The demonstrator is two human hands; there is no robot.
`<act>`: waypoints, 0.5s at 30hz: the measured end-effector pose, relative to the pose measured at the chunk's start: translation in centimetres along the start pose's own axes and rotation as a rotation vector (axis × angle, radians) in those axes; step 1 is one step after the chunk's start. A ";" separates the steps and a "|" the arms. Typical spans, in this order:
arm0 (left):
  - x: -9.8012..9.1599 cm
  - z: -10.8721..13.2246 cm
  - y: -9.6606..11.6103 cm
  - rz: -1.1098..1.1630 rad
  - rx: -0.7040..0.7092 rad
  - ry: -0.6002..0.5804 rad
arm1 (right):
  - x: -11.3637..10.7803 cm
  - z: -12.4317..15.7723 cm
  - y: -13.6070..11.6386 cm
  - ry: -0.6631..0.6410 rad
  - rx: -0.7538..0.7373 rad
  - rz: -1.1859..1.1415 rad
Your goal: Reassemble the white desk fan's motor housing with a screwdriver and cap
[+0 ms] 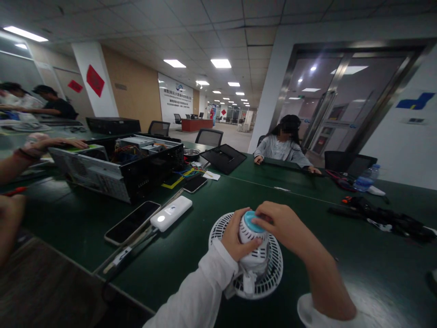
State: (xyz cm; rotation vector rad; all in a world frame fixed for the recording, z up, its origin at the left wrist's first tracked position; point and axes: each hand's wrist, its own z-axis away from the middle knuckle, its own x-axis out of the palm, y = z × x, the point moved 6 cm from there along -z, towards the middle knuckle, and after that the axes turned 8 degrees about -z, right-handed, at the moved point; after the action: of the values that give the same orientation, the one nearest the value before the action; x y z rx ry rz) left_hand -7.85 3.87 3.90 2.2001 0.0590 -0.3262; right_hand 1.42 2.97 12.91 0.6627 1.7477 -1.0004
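A white fan [254, 257] lies face down on the green table, its round slatted grille [275, 278] against the surface and its motor housing pointing up. A light blue round knob [251, 219] tops the housing. My left hand [236, 234] is wrapped round the housing's left side, with the thumb across the front. My right hand [278, 223] is curled at the right of the blue knob, its fingers closed on the rim. A white clip or bracket [249, 282] sticks out from the near side of the fan.
A white power bank [171, 213] with a cable and two phones, one large [133, 222] and one smaller [195, 183], lie to the left. Beyond them stands an open computer case [136, 168] with another person's hand [73, 143] on it. A water bottle [367, 178] and black gear [385, 216] are at right.
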 end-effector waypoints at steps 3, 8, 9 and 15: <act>-0.1 -0.1 0.2 0.019 -0.004 0.015 | 1.0 -0.7 -0.7 0.071 0.177 0.183; -0.3 -0.2 0.3 0.010 0.003 0.023 | 1.1 -0.4 -1.0 0.098 0.318 0.261; -0.2 -0.1 0.2 0.007 0.003 0.020 | 0.9 -0.2 -1.0 0.080 0.265 0.177; -0.1 0.2 -0.3 -0.001 -0.023 0.015 | -1.0 1.2 -0.2 0.025 -0.031 -0.084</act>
State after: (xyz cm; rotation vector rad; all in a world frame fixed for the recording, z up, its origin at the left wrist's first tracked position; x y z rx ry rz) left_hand -8.01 3.90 3.54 2.1797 0.0722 -0.3084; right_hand 2.21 1.81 13.68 0.5883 1.8217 -1.0242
